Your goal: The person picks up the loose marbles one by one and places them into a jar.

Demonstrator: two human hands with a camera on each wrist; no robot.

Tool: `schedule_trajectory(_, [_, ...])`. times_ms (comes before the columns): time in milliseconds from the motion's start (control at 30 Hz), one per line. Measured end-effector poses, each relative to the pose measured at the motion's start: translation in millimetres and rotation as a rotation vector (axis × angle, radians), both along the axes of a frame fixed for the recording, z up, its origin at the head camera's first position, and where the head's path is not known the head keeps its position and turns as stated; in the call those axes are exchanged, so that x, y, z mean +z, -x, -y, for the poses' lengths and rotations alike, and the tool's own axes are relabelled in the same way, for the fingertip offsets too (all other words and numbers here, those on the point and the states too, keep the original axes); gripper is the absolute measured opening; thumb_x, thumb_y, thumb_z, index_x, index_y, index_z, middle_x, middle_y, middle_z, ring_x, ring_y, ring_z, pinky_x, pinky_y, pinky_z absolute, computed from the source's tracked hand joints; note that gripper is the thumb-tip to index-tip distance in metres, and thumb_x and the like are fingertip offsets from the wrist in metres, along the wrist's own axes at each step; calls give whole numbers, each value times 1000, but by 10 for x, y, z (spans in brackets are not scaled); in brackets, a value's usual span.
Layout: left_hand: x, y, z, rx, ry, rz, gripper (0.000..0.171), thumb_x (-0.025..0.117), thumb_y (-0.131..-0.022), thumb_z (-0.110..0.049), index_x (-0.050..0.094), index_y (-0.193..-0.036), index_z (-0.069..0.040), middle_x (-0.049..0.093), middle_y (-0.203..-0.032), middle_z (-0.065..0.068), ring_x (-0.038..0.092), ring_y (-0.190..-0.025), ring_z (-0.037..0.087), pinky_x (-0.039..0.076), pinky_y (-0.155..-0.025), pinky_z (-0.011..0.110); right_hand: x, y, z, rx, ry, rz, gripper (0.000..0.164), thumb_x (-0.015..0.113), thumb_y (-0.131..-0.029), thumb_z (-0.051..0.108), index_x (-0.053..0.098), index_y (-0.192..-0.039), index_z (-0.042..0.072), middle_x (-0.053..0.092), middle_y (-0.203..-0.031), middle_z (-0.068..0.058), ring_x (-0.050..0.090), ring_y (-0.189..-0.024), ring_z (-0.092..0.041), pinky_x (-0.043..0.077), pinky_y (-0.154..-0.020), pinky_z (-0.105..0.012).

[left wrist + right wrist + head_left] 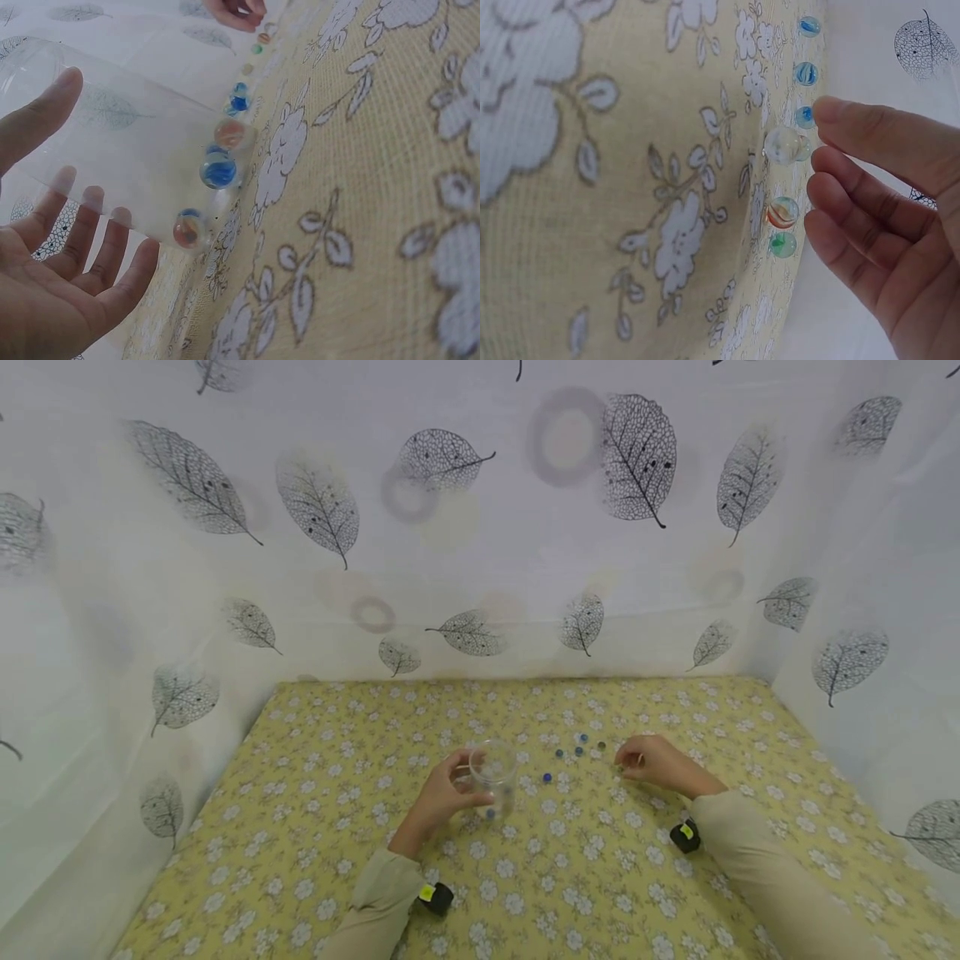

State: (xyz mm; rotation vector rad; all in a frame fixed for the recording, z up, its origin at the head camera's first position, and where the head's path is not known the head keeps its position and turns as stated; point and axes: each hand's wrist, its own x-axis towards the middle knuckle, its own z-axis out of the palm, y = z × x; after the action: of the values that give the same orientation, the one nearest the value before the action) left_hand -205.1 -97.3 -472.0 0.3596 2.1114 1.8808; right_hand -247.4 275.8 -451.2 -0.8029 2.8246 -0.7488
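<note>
Right wrist view: a clear marble (782, 145) lies just off my nearer, right hand (904, 232), loosely curled, holding nothing; my left hand (441, 792) grips a cup (501, 778).

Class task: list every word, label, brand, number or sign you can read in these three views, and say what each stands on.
There is no readable text in any view.
Yellow-green patch on the left sleeve's black device: too small to read.
Matching patch at the right sleeve: also too small.
Clear container: no lettering visible.
</note>
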Motion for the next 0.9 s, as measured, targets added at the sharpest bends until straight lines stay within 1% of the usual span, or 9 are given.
schedule_trajectory(200, [27,-16,-9,7,3,0,68,77,-79,-13,43,-137,-8,43,-138,19,46,-126,38,49,-100,43,14,-11,20,7,-12,3,13,71,-81,4,69,-94,4,66,-86,-4,57,-73,-8,51,-62,-22])
schedule_trajectory(433, [36,-26,-4,8,-4,11,69,77,-78,-15,43,-137,-7,43,-138,20,46,-126,39,49,-99,44,26,-36,40,-12,-12,54,13,71,-82,6,69,-95,6,66,-87,-2,57,-74,-6,51,-63,-22])
schedule_trajectory(600, [34,-25,3,10,-4,23,68,77,-78,-15,43,-137,-9,44,-138,20,47,-125,40,51,-96,43,30,-29,46,0,-13,59,12,70,-82,6,69,-94,6,65,-86,-2,56,-73,-6,50,-61,-22])
schedule_trajectory(900, [6,-15,8,12,12,19,71,79,-77,-18,43,-138,-13,44,-138,18,48,-125,38,51,-96,44,19,8,30,-4,-23,43,11,69,-83,5,69,-94,5,67,-87,-3,57,-74,-7,50,-62,-22])
